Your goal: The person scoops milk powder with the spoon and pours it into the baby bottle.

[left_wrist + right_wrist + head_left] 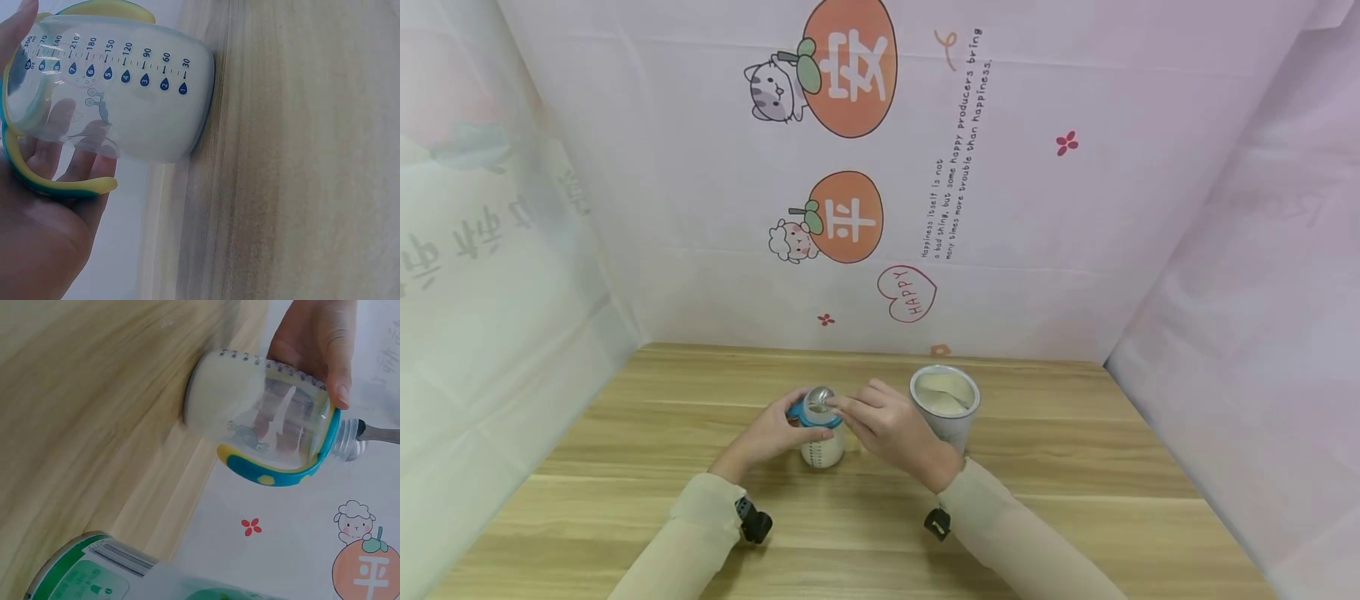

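Observation:
A clear baby bottle [822,452] with a blue collar and side handles stands upright on the wooden table, with off-white contents in its lower part. My left hand [769,433] grips it near the collar; in the left wrist view its fingers [94,134] show behind the clear wall, and measuring marks [109,65] run along the side. A metal spoon [380,434] is at the open bottle mouth, its handle pinched by my right hand [883,421]. Whether the spoon's tip is inside the neck, I cannot tell.
Right of the right hand stands an open can [953,432] of pale powder; its green label [75,575] shows in the right wrist view. The wooden table [1060,467] meets a printed white cloth [1037,250] at its back edge, with more cloth on both sides.

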`<state>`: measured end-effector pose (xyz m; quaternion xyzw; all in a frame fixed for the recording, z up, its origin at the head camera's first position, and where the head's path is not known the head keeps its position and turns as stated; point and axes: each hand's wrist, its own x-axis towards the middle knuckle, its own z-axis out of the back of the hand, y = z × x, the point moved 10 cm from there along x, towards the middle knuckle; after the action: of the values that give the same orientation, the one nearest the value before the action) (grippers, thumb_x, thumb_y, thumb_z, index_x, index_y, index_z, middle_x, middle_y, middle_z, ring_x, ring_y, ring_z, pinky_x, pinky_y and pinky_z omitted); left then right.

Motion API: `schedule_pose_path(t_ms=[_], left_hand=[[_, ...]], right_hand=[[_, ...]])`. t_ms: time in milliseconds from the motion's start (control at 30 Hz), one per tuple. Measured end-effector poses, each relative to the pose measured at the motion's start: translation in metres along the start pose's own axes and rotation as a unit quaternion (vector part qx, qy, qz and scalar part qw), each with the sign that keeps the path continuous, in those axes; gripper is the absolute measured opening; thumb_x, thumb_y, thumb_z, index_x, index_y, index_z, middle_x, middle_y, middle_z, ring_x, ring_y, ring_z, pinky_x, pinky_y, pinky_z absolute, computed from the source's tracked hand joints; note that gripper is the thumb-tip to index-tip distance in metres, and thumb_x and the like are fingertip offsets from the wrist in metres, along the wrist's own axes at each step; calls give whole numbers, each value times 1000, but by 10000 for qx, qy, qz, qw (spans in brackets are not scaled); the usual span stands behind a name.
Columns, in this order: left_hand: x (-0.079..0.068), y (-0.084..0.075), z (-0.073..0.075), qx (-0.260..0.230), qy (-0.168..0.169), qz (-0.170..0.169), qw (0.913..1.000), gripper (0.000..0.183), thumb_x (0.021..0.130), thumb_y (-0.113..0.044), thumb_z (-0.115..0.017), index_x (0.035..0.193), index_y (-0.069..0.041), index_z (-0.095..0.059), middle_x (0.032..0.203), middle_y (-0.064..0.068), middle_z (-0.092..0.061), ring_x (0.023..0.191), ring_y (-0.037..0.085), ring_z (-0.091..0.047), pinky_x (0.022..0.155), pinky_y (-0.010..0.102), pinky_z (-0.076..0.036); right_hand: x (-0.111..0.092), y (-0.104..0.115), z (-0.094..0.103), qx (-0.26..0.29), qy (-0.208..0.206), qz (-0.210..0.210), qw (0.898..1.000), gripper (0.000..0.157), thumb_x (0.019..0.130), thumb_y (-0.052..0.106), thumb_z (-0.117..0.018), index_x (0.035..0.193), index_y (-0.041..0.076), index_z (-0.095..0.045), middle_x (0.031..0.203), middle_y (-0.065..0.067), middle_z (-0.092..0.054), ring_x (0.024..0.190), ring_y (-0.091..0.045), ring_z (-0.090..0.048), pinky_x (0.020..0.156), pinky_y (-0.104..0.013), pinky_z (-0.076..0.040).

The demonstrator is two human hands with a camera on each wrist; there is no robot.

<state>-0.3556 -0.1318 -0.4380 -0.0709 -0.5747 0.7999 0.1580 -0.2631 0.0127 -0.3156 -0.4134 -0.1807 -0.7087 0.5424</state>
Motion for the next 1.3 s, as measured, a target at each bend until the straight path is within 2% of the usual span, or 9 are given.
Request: schedule_pose_path(t_ms=[167, 300, 500, 633, 867, 1067, 1167, 1300], left_hand=[[0, 1, 1, 84, -55, 58, 9999, 86, 82, -36, -85, 153, -17, -40, 134, 10, -58, 116, 25, -59, 100, 47, -47], [0, 1, 0, 70, -43, 50, 10000, 84, 82, -35, -85, 152, -17, -41, 133, 9, -58, 117, 25, -58, 100, 48, -46], [-1, -1, 0, 29, -31, 12, 10000, 82, 83, -33, -84, 151, -19, -42, 134, 8, -58, 120, 26, -57, 102, 50, -44], [-1, -1, 1, 60, -88, 47, 9999, 82, 82, -35, -85, 151, -18, -43, 135, 7, -58, 123, 27, -55, 104, 51, -43], [-2, 1, 2, 154, -117, 93, 9998, 85, 82, -37, -85, 152, -17, -41, 134, 7, -58, 123, 27, -55, 104, 51, -43], [-1, 1, 2, 172, -103, 47, 9998, 82, 82, -36, -85, 150, -19, -43, 133, 6, -59, 122, 26, -55, 104, 52, -43], [-1, 0, 2, 192, -118, 24, 9997, 82, 82, -36, -85, 151, -18, -43, 132, 7, -59, 122, 27, -55, 104, 52, -43], [-1, -2, 1, 163, -77, -6, 9998, 81, 82, -34, -85, 150, -18, -43, 133, 8, -58, 123, 28, -55, 104, 53, -43]], right_hand=[[2, 5, 0, -214, 84, 241, 9994, 18, 100, 11, -63, 112, 6, -74, 91, -1, -69, 78, -12, -56, 69, -15, -48], [3, 4, 1, -136, 66, 198, 9997, 17, 98, 10, -65, 111, 5, -75, 90, -2, -70, 77, -12, -56, 69, -14, -48], [3, -8, 7, 233, -155, -330, 9991, 14, 94, 9, -71, 106, 4, -76, 85, 0, -67, 75, -10, -54, 65, -15, -45], [3, -22, 14, 632, -489, -882, 9929, 12, 96, 9, -69, 102, 2, -76, 87, -3, -70, 77, -11, -58, 64, -13, -47], [-4, -49, 22, 1302, -1073, -1942, 9664, 11, 95, 4, -69, 101, 0, -77, 87, -6, -73, 72, -10, -65, 61, -16, -53], [-15, -69, 20, 1798, -1176, -2892, 9329, 14, 98, 11, -67, 102, 4, -78, 81, -3, -72, 63, -9, -59, 55, -21, -50], [-16, -72, 22, 1989, -1213, -3185, 9188, 14, 98, 9, -66, 102, 1, -77, 76, -3, -69, 58, -9, -55, 49, -20, -45], [-4, -64, 38, 2086, -1284, -3341, 9102, 12, 96, 0, -66, 100, -7, -75, 75, -9, -70, 56, -18, -61, 50, -20, -48]])
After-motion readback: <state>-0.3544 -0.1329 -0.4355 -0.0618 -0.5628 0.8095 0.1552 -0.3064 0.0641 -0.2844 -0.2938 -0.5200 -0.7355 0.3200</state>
